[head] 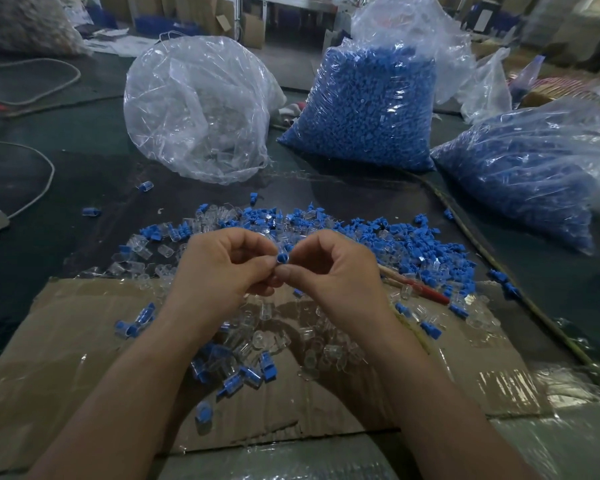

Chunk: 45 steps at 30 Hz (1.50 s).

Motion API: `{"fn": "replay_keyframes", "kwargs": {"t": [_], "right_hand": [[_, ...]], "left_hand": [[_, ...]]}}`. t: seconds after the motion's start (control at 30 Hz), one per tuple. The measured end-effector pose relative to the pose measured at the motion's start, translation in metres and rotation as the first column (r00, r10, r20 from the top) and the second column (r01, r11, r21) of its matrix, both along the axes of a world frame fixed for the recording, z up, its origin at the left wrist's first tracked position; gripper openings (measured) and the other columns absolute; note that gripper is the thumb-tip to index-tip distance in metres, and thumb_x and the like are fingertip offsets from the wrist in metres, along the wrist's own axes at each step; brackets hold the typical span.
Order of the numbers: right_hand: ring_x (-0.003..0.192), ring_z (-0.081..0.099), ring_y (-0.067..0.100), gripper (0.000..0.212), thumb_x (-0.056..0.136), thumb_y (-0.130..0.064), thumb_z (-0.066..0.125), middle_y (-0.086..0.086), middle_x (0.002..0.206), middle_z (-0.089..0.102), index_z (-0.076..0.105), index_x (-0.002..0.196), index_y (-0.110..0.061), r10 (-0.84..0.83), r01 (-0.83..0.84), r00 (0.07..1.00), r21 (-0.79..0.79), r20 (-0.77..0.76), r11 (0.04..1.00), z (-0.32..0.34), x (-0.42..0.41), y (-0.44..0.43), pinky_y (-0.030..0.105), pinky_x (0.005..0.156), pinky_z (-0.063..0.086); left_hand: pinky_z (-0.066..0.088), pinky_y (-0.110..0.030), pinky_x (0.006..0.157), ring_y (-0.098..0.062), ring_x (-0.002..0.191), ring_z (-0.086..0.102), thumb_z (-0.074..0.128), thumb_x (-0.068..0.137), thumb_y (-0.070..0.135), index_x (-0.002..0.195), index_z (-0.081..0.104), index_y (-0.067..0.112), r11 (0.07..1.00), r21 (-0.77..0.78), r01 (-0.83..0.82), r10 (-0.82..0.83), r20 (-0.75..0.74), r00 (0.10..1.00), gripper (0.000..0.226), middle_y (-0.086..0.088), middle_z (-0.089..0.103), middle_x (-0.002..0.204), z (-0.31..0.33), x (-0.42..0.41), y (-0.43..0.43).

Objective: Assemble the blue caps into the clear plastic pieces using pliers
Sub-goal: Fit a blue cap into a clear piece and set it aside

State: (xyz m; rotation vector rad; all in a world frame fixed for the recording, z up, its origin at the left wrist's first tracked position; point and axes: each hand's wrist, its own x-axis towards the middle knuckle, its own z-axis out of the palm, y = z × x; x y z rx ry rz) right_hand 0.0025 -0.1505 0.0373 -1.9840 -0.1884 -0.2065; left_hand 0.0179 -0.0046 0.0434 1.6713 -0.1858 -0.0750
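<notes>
My left hand [222, 268] and my right hand [329, 271] meet at the middle of the view, fingers curled, pinching one small blue cap [282, 258] between their fingertips. Whether a clear piece is around the cap is hidden by my fingers. Loose blue caps [426, 244] and clear plastic pieces [284, 341] lie scattered on the taped cardboard sheet [66, 341] and the dark table under and beyond my hands. Pliers with a red handle [420, 289] lie on the pile just right of my right hand, untouched.
A full bag of blue caps [364, 109] stands at the back centre, another bag of caps [523, 174] lies at the right. A crumpled clear bag with clear pieces [198, 109] sits at the back left. A rope [492, 261] runs along the right; a white cable [45, 178] loops at left.
</notes>
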Motion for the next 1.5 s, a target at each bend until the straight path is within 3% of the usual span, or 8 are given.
{"fn": "replay_keyframes", "kwargs": {"t": [0.07, 0.13, 0.23, 0.47, 0.73, 0.8, 1.07, 1.5], "right_hand": [[0.083, 0.06, -0.004, 0.038, 0.071, -0.017, 0.076, -0.016, 0.089, 0.062, 0.056, 0.091, -0.042, 0.036, -0.036, 0.999, 0.027, -0.012, 0.999, 0.001, 0.001, -0.002, 0.013, 0.072, 0.051], [0.086, 0.064, 0.0, 0.04, 0.073, -0.01, 0.074, -0.015, 0.093, 0.065, 0.061, 0.1, -0.038, 0.108, -0.103, 0.993, 0.088, -0.055, 0.991, 0.002, 0.001, -0.003, 0.015, 0.075, 0.052], [0.084, 0.067, 0.008, 0.029, 0.073, -0.008, 0.072, -0.005, 0.089, 0.071, 0.068, 0.098, -0.023, 0.141, -0.129, 0.987, 0.14, -0.083, 0.982, 0.002, 0.001, -0.004, 0.024, 0.077, 0.055], [0.081, 0.068, 0.006, 0.034, 0.072, -0.003, 0.073, -0.012, 0.081, 0.071, 0.068, 0.09, -0.031, 0.192, -0.19, 0.981, 0.162, 0.003, 0.968, -0.002, 0.003, -0.004, 0.016, 0.071, 0.052], [0.077, 0.066, 0.001, 0.032, 0.073, -0.003, 0.071, -0.021, 0.077, 0.068, 0.069, 0.085, -0.033, 0.166, -0.179, 0.972, 0.063, 0.169, 0.982, -0.005, 0.003, -0.006, 0.012, 0.069, 0.05], [0.076, 0.066, 0.001, 0.028, 0.072, -0.003, 0.072, -0.021, 0.075, 0.068, 0.071, 0.09, -0.025, 0.153, -0.166, 0.967, 0.047, 0.204, 0.985, -0.006, 0.004, -0.007, 0.012, 0.068, 0.05], [0.077, 0.062, -0.008, 0.029, 0.073, -0.011, 0.069, -0.028, 0.074, 0.062, 0.065, 0.1, -0.022, 0.122, -0.116, 0.933, -0.039, 0.337, 0.993, -0.005, 0.003, -0.008, 0.008, 0.068, 0.047], [0.079, 0.058, -0.005, 0.018, 0.075, -0.008, 0.067, -0.011, 0.082, 0.062, 0.071, 0.092, -0.006, 0.139, -0.051, 0.905, -0.224, 0.401, 0.973, -0.005, 0.005, -0.006, 0.007, 0.071, 0.046]], "left_hand": [[0.052, -0.018, 0.05, -0.013, 0.053, 0.066, 0.061, 0.079, -0.006, 0.075, 0.063, 0.01, 1.0, -0.002, 0.023, -0.023, -0.002, 1.0, 0.017, -0.004, 0.069, 0.061, 0.001, 0.0, 0.001], [0.053, -0.018, 0.05, -0.014, 0.053, 0.066, 0.062, 0.078, -0.006, 0.074, 0.063, 0.011, 0.999, -0.012, 0.04, -0.04, -0.001, 0.999, 0.017, -0.004, 0.069, 0.06, 0.001, -0.001, 0.002], [0.051, -0.018, 0.049, -0.015, 0.052, 0.066, 0.065, 0.075, -0.003, 0.073, 0.064, 0.01, 0.998, -0.034, 0.048, -0.049, -0.011, 0.999, 0.013, -0.006, 0.069, 0.06, 0.002, -0.001, 0.003], [0.049, -0.02, 0.042, -0.018, 0.045, 0.062, 0.064, 0.075, -0.004, 0.073, 0.064, 0.002, 0.99, -0.137, 0.031, -0.052, -0.154, 0.987, 0.006, -0.013, 0.066, 0.056, 0.002, 0.002, 0.007], [0.049, -0.021, 0.041, -0.018, 0.047, 0.062, 0.064, 0.075, -0.003, 0.073, 0.064, 0.001, 0.983, -0.174, 0.056, -0.099, -0.254, 0.962, 0.005, -0.013, 0.066, 0.058, 0.004, 0.003, 0.007], [0.049, -0.02, 0.042, -0.018, 0.047, 0.063, 0.064, 0.073, -0.001, 0.074, 0.064, 0.001, 0.983, -0.171, 0.066, -0.108, -0.251, 0.962, 0.002, -0.013, 0.067, 0.059, 0.005, 0.002, 0.006], [0.05, -0.021, 0.043, -0.022, 0.052, 0.066, 0.067, 0.053, 0.007, 0.069, 0.067, 0.004, 0.962, -0.252, 0.105, -0.174, -0.269, 0.947, 0.016, -0.018, 0.068, 0.065, 0.008, 0.002, 0.011], [0.05, -0.02, 0.044, -0.019, 0.049, 0.065, 0.07, 0.051, 0.011, 0.061, 0.069, 0.007, 0.977, -0.2, 0.08, -0.13, -0.251, 0.959, 0.011, -0.014, 0.068, 0.061, 0.003, 0.003, 0.008]]}}
